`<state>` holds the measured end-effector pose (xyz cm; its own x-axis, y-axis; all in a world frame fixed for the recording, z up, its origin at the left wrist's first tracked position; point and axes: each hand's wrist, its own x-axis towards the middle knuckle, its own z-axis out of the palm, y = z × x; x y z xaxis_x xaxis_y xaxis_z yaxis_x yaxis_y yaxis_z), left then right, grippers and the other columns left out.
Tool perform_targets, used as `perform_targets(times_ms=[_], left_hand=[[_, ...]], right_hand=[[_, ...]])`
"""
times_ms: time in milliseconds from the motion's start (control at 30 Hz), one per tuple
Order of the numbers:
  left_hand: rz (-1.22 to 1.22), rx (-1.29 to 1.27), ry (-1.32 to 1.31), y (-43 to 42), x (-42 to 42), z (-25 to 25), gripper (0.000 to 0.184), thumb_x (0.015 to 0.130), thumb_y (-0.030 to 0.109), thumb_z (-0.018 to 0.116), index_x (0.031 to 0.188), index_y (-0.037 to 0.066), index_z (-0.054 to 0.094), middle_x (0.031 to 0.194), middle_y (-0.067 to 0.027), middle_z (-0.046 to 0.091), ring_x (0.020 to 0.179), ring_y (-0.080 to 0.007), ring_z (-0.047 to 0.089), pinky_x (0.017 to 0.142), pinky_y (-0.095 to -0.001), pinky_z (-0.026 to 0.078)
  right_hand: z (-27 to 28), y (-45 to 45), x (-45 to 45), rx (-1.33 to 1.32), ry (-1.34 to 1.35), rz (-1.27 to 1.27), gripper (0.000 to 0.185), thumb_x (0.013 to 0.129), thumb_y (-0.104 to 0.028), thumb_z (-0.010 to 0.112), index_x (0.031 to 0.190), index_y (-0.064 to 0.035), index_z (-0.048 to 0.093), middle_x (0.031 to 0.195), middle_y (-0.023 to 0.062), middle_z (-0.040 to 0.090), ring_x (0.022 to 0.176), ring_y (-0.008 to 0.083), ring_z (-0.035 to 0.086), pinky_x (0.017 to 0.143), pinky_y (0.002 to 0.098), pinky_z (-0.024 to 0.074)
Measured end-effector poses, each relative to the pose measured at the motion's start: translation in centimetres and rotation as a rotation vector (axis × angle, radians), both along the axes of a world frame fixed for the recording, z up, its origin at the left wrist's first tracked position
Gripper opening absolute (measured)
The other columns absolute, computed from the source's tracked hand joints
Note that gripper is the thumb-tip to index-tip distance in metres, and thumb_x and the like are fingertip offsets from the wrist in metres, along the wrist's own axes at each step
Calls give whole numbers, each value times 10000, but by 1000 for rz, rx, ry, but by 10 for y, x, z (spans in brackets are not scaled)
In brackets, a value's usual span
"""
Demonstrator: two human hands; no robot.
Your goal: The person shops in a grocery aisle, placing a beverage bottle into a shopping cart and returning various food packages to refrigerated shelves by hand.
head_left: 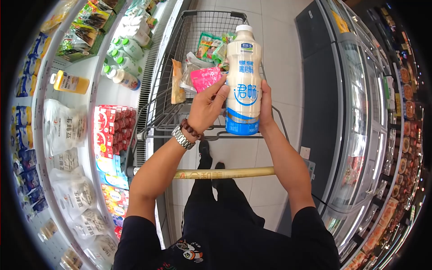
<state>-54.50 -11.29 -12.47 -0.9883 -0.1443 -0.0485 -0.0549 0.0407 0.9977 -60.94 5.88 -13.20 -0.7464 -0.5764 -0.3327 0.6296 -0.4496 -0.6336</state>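
A large yogurt drink bottle [243, 83] with a white cap and blue lettering is held upright above the shopping cart. My left hand [209, 104], with a watch and a beaded bracelet on its wrist, grips the bottle's left side. On the opposite side, my right hand [266, 105] is wrapped around the bottle, its fingers partly hidden behind it. Below lies the wire shopping cart [180, 29], holding a pink package [206, 79], a green packet [208, 46] and other bagged goods. The cart's yellow handle bar [225, 173] crosses beneath my forearms.
To the left, a refrigerated shelf [92, 85] carries green-capped bottles [130, 48], a yellow juice bottle [70, 83], red packs [114, 130] and white bags [65, 126]. A dark freezer cabinet [320, 72] with glass covers borders the aisle on the right. Light floor tiles [281, 45] run between them.
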Motion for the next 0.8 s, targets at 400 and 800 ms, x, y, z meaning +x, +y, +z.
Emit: perform_targets(times_ms=[400, 800], left_hand=[[101, 58, 211, 6, 9, 10, 416, 982, 274, 657, 1319, 32, 622, 1045, -74, 725, 869, -85, 657, 770, -235, 544], [98, 81, 226, 3, 18, 17, 342, 949, 189, 701, 1220, -18, 674, 1002, -67, 730, 865, -112, 685, 780, -248, 563]], right_hand=[[14, 3, 9, -87, 139, 93, 703, 988, -602, 343, 1364, -26, 490, 1168, 168, 672, 990, 241, 704, 860, 373, 594], [9, 2, 16, -74, 194, 128, 783, 956, -655, 309, 1365, -11, 484, 1129, 196, 672, 915, 285, 717, 776, 408, 624]])
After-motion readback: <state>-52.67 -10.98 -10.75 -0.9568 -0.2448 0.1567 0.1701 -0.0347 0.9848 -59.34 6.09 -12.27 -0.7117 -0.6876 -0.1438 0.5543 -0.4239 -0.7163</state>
